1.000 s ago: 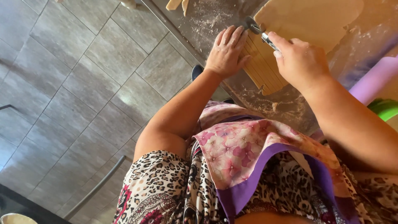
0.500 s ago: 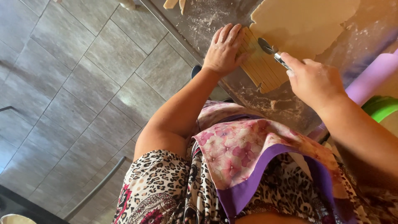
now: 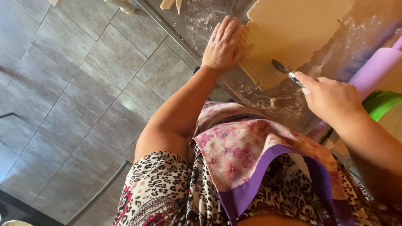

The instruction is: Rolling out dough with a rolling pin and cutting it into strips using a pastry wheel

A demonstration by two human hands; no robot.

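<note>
A: What is seen under the left hand [image 3: 222, 46]?

B: It is laid flat, fingers spread slightly apart, on the near edge of the rolled dough sheet [image 3: 293, 29], beside the strips [image 3: 257, 62] already cut there. Nothing is gripped by it. Its place on the dough has hardly been changed since the earlier frames.

A: And the right hand [image 3: 331, 98]?

B: Its fingers are clamped on the handle of a wheel cutter [image 3: 281, 67], whose small round blade is set against the dough at the end of the cut strips. A second ago the hand was held higher, close by the left hand; half a second ago it had been drawn part of the way back; now it has been pulled further toward the body, and the wheel with it.

A: Where is the dough kept?

B: On a floured metal counter [image 3: 201, 21]. A purple rolling pin [image 3: 374, 67] is seen at the right edge, a green object [image 3: 383, 104] just below it. A flowered apron [image 3: 243, 150] is worn, and a grey tiled floor [image 3: 75, 92] is seen to the left.
</note>
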